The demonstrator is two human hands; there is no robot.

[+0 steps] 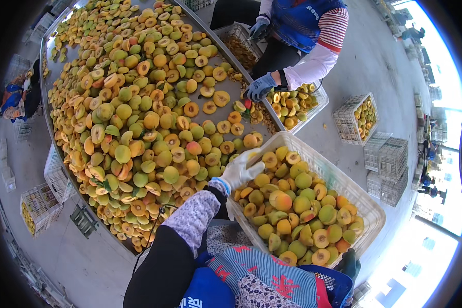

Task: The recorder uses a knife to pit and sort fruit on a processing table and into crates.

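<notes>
A whitish plastic crate (364, 200) of halved and whole apricot-like fruit (302, 204) stands tilted before me, against the sorting table's edge. My left hand (240, 171), in a white glove, is at the crate's left rim, thumb on the inner side and fingers stretched along the rim. My right hand (348, 265), in a dark green glove, lies against the outside of the crate's near right corner. Its fingers are partly hidden, so its grip does not show. Left of the crate, the metal sorting table (231, 92) bears a large heap of halved fruit (138, 115).
Across the table corner sits a co-worker (304, 38) in blue-grey gloves, one hand near fruit pits (260, 115). Beside that person is another fruit crate (319, 102). More crates stand on the concrete floor at right (389, 161) and left (42, 210), near a green stool (83, 221).
</notes>
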